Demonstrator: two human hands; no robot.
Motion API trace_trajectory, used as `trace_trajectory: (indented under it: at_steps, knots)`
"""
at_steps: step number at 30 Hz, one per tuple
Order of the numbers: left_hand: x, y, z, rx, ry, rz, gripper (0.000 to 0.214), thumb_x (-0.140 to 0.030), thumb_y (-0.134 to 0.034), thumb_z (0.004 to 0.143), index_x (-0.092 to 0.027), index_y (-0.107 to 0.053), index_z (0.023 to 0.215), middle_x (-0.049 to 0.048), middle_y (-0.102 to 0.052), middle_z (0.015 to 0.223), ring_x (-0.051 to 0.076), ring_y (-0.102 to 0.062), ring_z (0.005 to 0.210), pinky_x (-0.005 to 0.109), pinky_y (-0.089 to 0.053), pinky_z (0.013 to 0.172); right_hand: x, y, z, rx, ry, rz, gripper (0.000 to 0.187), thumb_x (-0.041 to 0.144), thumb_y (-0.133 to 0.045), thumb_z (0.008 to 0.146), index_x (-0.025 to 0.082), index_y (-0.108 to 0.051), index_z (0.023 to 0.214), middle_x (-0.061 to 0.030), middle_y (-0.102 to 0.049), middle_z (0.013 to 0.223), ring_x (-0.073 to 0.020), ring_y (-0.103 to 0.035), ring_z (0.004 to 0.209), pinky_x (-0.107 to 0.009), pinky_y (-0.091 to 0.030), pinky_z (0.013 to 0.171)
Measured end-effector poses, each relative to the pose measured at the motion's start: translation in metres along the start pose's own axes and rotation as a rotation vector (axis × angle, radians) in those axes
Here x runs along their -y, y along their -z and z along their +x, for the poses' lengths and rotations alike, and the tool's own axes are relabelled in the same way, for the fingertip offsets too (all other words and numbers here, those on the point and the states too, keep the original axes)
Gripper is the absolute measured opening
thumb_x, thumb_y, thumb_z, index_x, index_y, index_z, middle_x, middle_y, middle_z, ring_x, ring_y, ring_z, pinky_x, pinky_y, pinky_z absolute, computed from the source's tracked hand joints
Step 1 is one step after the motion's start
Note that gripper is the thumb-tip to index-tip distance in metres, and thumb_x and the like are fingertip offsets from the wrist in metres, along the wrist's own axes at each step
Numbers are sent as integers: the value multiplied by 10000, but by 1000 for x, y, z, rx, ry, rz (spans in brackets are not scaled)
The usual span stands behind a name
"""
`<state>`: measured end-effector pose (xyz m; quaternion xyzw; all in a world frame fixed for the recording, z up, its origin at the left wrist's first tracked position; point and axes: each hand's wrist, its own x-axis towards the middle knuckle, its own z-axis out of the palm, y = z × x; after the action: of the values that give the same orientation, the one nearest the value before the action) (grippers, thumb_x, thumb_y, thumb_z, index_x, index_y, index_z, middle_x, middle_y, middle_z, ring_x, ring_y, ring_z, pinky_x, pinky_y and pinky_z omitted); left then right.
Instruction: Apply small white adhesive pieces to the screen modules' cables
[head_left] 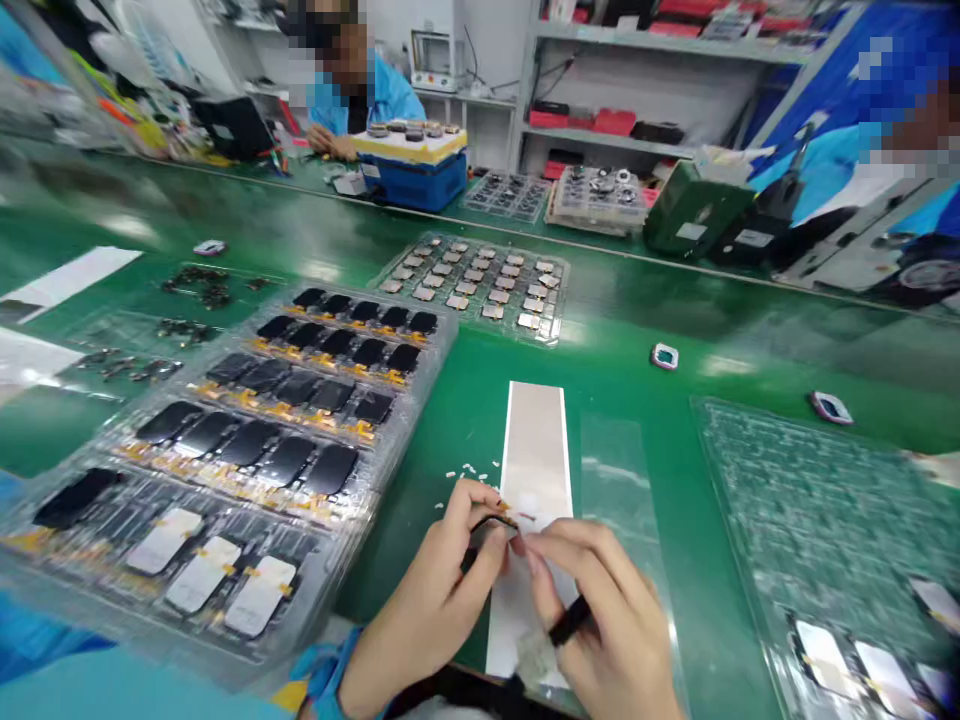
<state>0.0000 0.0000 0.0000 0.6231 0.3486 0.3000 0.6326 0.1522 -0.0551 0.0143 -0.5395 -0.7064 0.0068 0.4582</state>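
Note:
My left hand pinches a small thin black panel with an orange flex tail by its edges, just above a long white strip lying on the green table. My right hand is closed, its fingertips meeting the panel's right end, and a black tool rests between its fingers. Tiny white scraps lie beside the strip. A clear tray of black panels with orange tails, plus three white-faced ones, stands to my left.
A clear tray with a few panels sits at the right. Another tray of small silver parts lies farther back. Two small framed parts lie loose. Two people in blue work across the belt; a blue-yellow box stands there.

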Motion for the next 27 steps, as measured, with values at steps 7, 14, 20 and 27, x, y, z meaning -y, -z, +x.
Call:
trace_trajectory:
  at_steps: [7, 14, 20, 27]
  knots:
    - [-2, 5, -6, 58, -52, 69, 71, -280, -405, 1048, -245, -458, 1016, -33, -551, 879, 118, -540, 811, 216, -411, 743, -3, -6, -8, 48, -12, -42, 167, 57, -596, 919, 123, -662, 1057, -81, -673, 961, -143, -663, 831, -243, -524, 717]
    - [3, 7, -8, 27, -100, 140, 86, -230, -445, 1024, -243, -507, 1082, -28, -586, 856, 114, -564, 733, 208, -436, 694, -4, -8, -8, 72, 11, -56, 196, 46, -551, 943, 114, -651, 1097, -85, -686, 977, -150, -661, 819, -266, -514, 700]
    - [-1, 6, -5, -4, -120, 204, 105, -211, -465, 1011, -239, -555, 1055, -45, -581, 775, 104, -562, 687, 188, -432, 666, -7, -8, -11, 114, -12, -97, 217, 36, -524, 940, 115, -615, 1121, -95, -674, 1005, -189, -660, 836, -302, -512, 680]
    - [-1, 6, -7, 3, -126, 176, 97, -206, -488, 997, -222, -583, 1005, -23, -627, 816, 109, -586, 699, 192, -441, 659, -4, -7, -5, 195, -87, -64, 143, 73, -482, 957, 168, -575, 1009, -49, -623, 892, -156, -640, 751, -271, -492, 609]
